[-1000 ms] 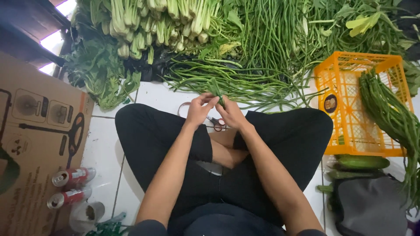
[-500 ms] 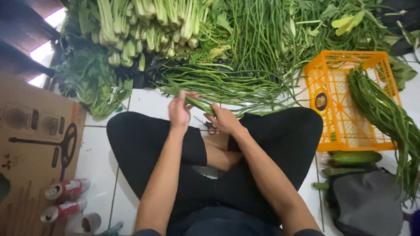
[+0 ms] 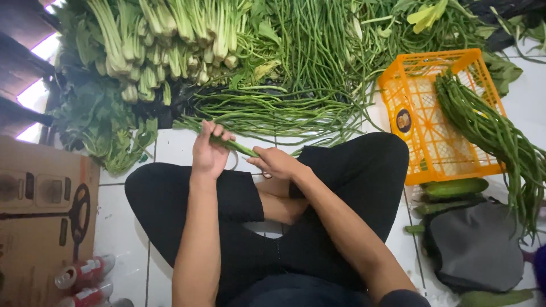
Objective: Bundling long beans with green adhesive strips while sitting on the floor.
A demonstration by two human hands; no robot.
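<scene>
I sit cross-legged in black trousers on a white tiled floor. My left hand (image 3: 209,150) is closed around a small bundle of long green beans (image 3: 236,146) that lies slanted across my lap. My right hand (image 3: 277,164) pinches the same bundle at its nearer end, just right of the left hand. A larger heap of long beans (image 3: 267,111) lies on the floor directly beyond both hands.
Leafy greens with pale stalks (image 3: 165,40) and more long beans (image 3: 318,40) are piled at the back. An orange plastic crate (image 3: 432,148) holding long beans stands at the right, cucumbers (image 3: 455,187) and a grey bag (image 3: 475,244) below it. A cardboard box (image 3: 40,222) and cans (image 3: 85,273) lie at left.
My hands have moved left and apart. The left hand has slid out along the bean bundle toward the left, while the right hand stays at its nearer end.
</scene>
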